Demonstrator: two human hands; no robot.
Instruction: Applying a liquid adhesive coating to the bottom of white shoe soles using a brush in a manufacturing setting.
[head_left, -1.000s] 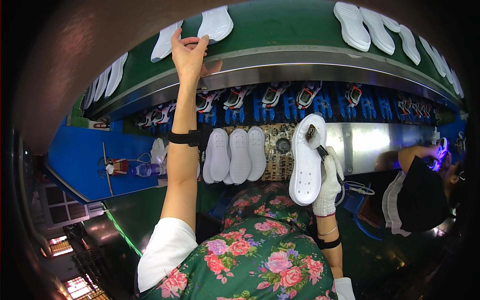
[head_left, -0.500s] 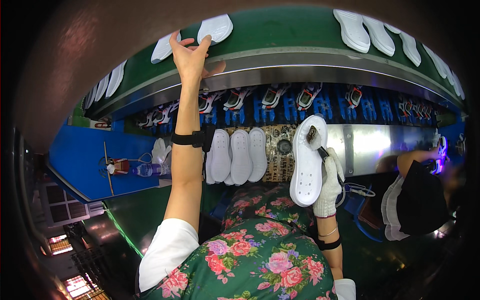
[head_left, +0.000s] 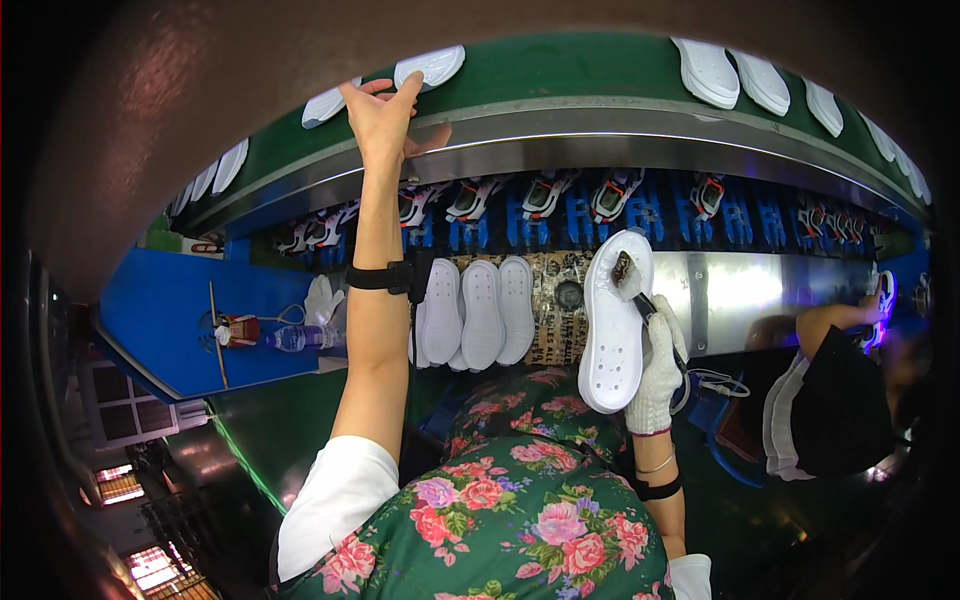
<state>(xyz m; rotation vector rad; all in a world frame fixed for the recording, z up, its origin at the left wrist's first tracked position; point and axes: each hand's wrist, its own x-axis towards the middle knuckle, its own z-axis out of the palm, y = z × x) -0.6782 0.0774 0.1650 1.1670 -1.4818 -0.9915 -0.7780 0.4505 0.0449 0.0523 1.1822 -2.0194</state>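
Note:
My bare left hand (head_left: 380,125) reaches far over the green conveyor belt (head_left: 570,70), its fingers spread. The thumb tip touches the near end of a white shoe sole (head_left: 432,67), while the other fingers are beside a second white sole (head_left: 326,106) to its left. In a white knitted glove, my right hand (head_left: 655,365) grips a brush (head_left: 640,292) with a dark handle, along with another white shoe sole (head_left: 612,335). That sole is held upright, its inner side facing me. The dark bristles rest against its upper part.
Several white soles (head_left: 480,315) lie side by side on a printed cardboard sheet (head_left: 560,300). Behind them runs a row of shoe uppers (head_left: 545,192) on blue holders. More soles (head_left: 708,75) are on the belt. A bottle (head_left: 290,340) lies at left; a co-worker's arm (head_left: 835,320) shows at right.
The view has shifted slightly, and the dark upper rim cuts off more of the soles on the belt. Both hands keep nearly the same pose.

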